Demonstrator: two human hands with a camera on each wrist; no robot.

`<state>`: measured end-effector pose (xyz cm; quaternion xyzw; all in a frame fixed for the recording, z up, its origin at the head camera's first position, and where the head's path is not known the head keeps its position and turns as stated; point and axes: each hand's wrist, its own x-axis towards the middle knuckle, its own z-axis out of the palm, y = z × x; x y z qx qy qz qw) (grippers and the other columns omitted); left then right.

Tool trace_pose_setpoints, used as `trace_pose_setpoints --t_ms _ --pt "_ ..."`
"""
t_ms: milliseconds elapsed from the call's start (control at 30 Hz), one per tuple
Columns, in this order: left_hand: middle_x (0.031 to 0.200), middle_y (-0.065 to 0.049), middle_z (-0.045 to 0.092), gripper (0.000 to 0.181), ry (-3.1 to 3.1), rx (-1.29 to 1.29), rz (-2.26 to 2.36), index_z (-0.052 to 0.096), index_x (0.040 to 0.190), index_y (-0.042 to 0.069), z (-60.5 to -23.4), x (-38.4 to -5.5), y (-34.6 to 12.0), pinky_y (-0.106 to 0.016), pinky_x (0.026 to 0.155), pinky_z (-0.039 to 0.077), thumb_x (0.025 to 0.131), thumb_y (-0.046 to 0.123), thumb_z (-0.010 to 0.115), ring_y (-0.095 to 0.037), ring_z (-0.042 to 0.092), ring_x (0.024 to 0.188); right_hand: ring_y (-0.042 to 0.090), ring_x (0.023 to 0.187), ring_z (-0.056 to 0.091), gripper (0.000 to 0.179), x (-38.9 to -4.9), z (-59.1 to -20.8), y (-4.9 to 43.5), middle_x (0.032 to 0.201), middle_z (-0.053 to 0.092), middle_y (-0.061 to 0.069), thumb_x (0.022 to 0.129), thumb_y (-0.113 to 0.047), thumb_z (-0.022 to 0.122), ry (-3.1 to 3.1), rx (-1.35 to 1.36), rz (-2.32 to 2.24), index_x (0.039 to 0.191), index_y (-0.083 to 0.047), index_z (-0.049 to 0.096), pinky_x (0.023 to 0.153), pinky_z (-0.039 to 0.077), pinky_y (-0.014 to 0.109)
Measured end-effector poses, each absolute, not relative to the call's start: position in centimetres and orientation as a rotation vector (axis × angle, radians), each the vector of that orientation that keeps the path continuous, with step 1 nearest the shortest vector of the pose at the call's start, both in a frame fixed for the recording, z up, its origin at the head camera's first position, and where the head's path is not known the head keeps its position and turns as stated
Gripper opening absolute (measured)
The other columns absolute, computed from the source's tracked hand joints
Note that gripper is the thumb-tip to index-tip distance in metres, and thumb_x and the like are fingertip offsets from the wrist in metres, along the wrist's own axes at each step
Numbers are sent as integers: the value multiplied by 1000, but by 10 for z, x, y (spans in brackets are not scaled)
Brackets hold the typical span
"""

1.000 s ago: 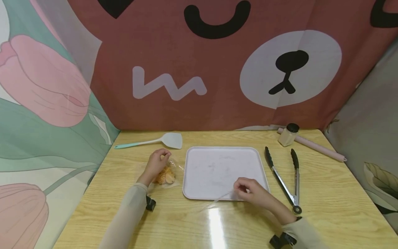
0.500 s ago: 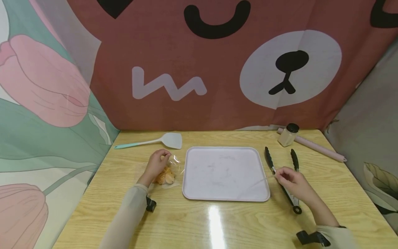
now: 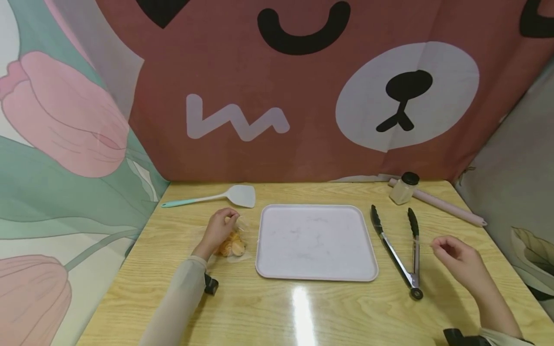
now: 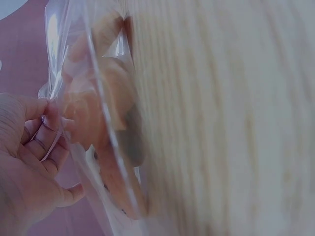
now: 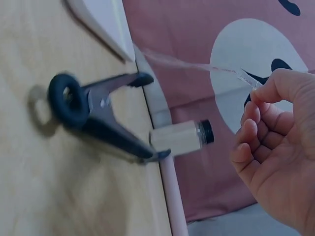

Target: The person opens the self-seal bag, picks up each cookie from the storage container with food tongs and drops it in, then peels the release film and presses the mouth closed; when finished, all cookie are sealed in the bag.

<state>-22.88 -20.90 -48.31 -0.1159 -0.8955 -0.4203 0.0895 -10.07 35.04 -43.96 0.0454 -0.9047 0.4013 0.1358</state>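
Observation:
My left hand (image 3: 216, 233) pinches the edge of a clear plastic bag (image 4: 93, 162) between thumb and fingers. Inside the bag is golden-brown bread (image 3: 237, 247), partly hidden under the hand. In the left wrist view the bread (image 4: 83, 115) shows through the film, beside my fingers. Over the table's right side, my right hand (image 3: 463, 264) pinches the end of a thin clear strip (image 5: 224, 69) with thumb and forefinger. That strip trails away from the fingertips in the right wrist view. Nearest to the right hand are metal tongs (image 3: 394, 254) with black tips, lying spread on the table.
A white tray (image 3: 318, 242) lies mid-table between the hands. Behind the left hand is a spatula (image 3: 241, 196) with a mint handle. At the back right, a black-lidded jar (image 3: 402, 191) stands by a pink rolling pin (image 3: 450, 207). A printed cloth (image 3: 303, 154) hangs behind the table.
My right hand has moved right, from over the tray's front edge past the tongs, drawing the clear strip along. The left hand has stayed at the bag.

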Motion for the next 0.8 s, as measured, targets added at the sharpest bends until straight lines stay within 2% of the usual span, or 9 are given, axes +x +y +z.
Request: trace_pose_setpoints --t_ms 133,200,333,800 --pt "92 -11 64 13 -2657 -346 -1253 67 94 1 -483 -229 -209 -47 88 44 95 11 58 -29 57 95 -11 76 49 5 -93 -446 352 84 58 -19 92 -5 59 -2634 152 1130 92 0 61 58 40 8" --pt "92 -12 63 13 -2654 -344 -1250 67 94 0 -483 -229 -209 -47 88 44 95 11 58 -30 57 95 -9 75 49 1 -92 -452 348 82 58 -16 90 0 60 -2631 197 1120 90 -1 61 57 39 9" --pt "91 -12 63 13 -2646 -341 -1247 67 93 0 -483 -229 -209 -47 89 44 94 11 59 -30 57 94 -6 71 48 8 -90 -463 335 79 57 -14 86 6 61 -2627 285 1111 87 -1 61 56 39 11" --pt "93 -10 62 15 -2685 -322 -1285 66 96 0 -481 -228 -208 -46 87 44 96 12 57 -28 55 96 -2 62 39 9 -82 -482 309 70 50 -6 82 1 64 -2859 250 946 79 -7 60 50 37 21"
